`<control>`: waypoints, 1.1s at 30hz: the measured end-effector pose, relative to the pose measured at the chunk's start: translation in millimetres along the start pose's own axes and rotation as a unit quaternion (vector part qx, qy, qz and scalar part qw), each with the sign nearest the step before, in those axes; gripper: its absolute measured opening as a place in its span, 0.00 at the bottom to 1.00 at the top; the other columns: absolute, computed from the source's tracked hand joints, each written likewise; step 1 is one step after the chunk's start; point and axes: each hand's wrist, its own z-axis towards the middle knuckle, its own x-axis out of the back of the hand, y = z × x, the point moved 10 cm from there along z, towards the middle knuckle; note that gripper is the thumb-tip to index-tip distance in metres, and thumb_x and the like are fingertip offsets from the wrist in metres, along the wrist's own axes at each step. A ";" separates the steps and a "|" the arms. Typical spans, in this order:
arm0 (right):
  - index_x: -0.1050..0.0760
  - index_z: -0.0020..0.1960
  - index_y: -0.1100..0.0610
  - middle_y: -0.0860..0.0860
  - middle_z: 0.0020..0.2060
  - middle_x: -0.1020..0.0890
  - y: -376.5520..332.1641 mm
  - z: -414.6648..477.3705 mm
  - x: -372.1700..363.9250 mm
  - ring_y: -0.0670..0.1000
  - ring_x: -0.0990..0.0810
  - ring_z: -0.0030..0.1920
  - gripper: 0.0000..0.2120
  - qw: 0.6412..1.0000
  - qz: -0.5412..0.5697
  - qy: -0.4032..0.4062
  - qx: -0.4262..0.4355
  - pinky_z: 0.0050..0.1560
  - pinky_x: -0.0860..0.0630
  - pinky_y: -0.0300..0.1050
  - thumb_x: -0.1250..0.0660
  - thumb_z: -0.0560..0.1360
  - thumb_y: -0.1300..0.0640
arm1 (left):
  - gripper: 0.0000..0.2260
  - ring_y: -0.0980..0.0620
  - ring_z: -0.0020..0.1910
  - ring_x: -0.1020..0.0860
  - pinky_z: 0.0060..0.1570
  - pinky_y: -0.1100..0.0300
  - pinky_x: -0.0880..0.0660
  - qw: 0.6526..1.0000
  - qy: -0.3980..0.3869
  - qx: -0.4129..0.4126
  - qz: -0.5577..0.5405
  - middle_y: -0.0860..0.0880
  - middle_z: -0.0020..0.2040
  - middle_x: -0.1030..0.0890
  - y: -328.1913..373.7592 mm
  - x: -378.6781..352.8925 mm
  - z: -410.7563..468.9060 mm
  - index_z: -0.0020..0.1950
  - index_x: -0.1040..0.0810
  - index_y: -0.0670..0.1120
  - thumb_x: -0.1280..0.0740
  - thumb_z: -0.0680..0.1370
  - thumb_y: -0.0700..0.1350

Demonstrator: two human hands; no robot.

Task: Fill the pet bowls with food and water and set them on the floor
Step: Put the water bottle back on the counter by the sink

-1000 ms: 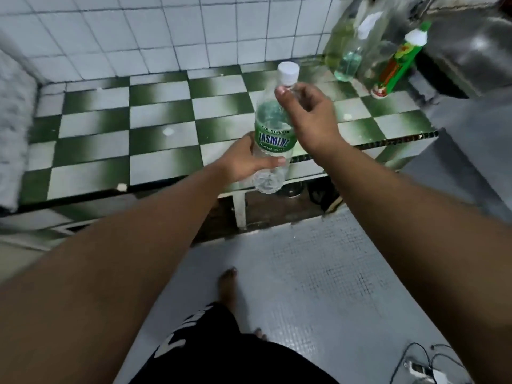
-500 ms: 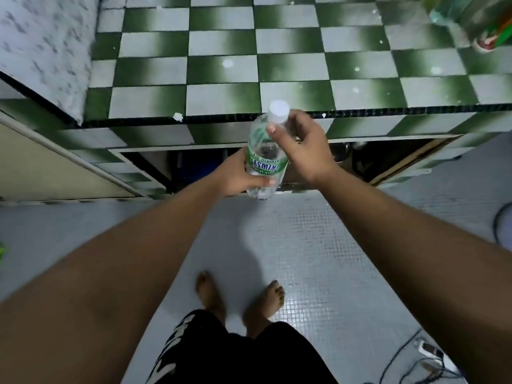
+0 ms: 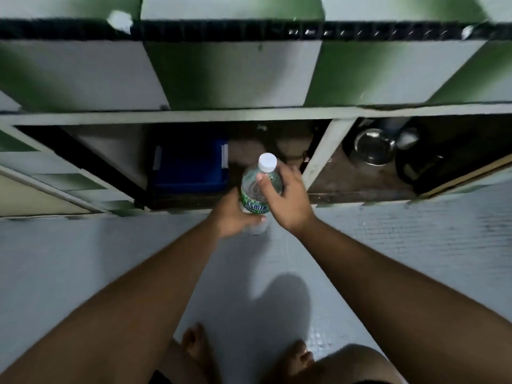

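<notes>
I hold a clear plastic water bottle [image 3: 256,187] with a green label and a white cap [image 3: 267,162], upright, low in front of the counter's open underside. My left hand [image 3: 232,214] grips its lower body around the label. My right hand [image 3: 288,198] grips the upper part just under the cap, thumb across the front. A shiny metal bowl [image 3: 372,146] sits inside the right-hand compartment under the counter, well to the right of the bottle.
The green-and-white tiled counter edge [image 3: 249,76] hangs overhead. A blue crate [image 3: 191,167] fills the middle compartment; a white post [image 3: 322,156] divides it from the right one, where a dark object [image 3: 424,167] lies. My bare feet stand on grey floor [image 3: 83,259].
My view has dropped from the countertop to the openings beneath it. Both hands kept their grip and carried the bottle down to floor-cabinet height. The metal bowl has come into sight.
</notes>
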 end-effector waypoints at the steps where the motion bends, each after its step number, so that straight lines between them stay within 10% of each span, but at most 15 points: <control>1: 0.27 0.70 0.51 0.50 0.58 0.25 14.6 16.8 -10.7 0.43 0.26 0.58 0.26 1.000 0.002 0.001 0.005 0.64 0.30 0.32 0.35 0.77 0.38 | 0.34 0.53 0.60 0.18 0.64 0.44 0.22 1.000 0.013 -0.005 0.004 0.53 0.61 0.16 -13.9 2.1 19.1 0.68 0.23 0.50 0.16 0.65 0.46; 4: 0.26 0.69 0.53 0.51 0.61 0.21 44.8 65.5 -34.5 0.47 0.22 0.62 0.25 0.998 0.044 -0.007 0.035 0.67 0.25 0.48 0.33 0.77 0.41 | 0.30 0.51 0.58 0.17 0.63 0.46 0.22 0.999 0.041 -0.019 0.016 0.52 0.58 0.15 -41.2 6.9 75.5 0.65 0.21 0.51 0.16 0.64 0.47; 10: 0.25 0.66 0.51 0.47 0.59 0.19 85.4 141.0 -41.5 0.41 0.21 0.58 0.25 0.996 0.050 0.038 0.063 0.53 0.26 0.25 0.32 0.76 0.39 | 0.22 0.64 0.52 0.20 0.55 0.60 0.25 0.992 0.048 -0.076 0.086 0.57 0.52 0.16 -42.4 11.5 164.4 0.57 0.20 0.59 0.18 0.67 0.49; 16: 0.23 0.63 0.54 0.46 0.54 0.16 120.1 185.7 -50.2 0.39 0.18 0.53 0.24 0.996 0.059 0.039 0.059 0.54 0.21 0.35 0.31 0.75 0.39 | 0.32 0.50 0.63 0.21 0.68 0.49 0.26 0.990 0.053 -0.090 0.094 0.47 0.65 0.18 -52.3 10.8 208.5 0.71 0.23 0.48 0.18 0.68 0.46; 21: 0.25 0.66 0.55 0.48 0.57 0.16 135.9 196.8 -57.4 0.43 0.17 0.56 0.27 0.994 0.089 0.024 0.051 0.59 0.19 0.46 0.30 0.74 0.40 | 0.26 0.59 0.53 0.21 0.52 0.63 0.26 0.993 0.061 -0.091 0.046 0.48 0.65 0.18 -65.3 9.6 217.0 0.63 0.23 0.56 0.18 0.68 0.46; 28: 0.30 0.71 0.55 0.47 0.60 0.18 131.6 196.1 -59.9 0.43 0.18 0.58 0.44 0.996 0.064 0.026 0.060 0.61 0.20 0.47 0.22 0.63 0.36 | 0.30 0.49 0.62 0.20 0.67 0.50 0.25 0.996 0.031 -0.060 0.055 0.48 0.63 0.17 -64.9 10.9 213.3 0.68 0.22 0.49 0.18 0.67 0.44; 33: 0.43 0.79 0.53 0.45 0.65 0.25 140.1 164.3 -59.1 0.44 0.26 0.65 0.58 0.999 0.031 0.011 0.010 0.61 0.28 0.31 0.22 0.58 0.33 | 0.22 0.54 0.56 0.19 0.55 0.61 0.24 0.994 0.051 -0.074 0.060 0.53 0.54 0.17 -41.4 21.3 186.8 0.52 0.23 0.57 0.18 0.67 0.41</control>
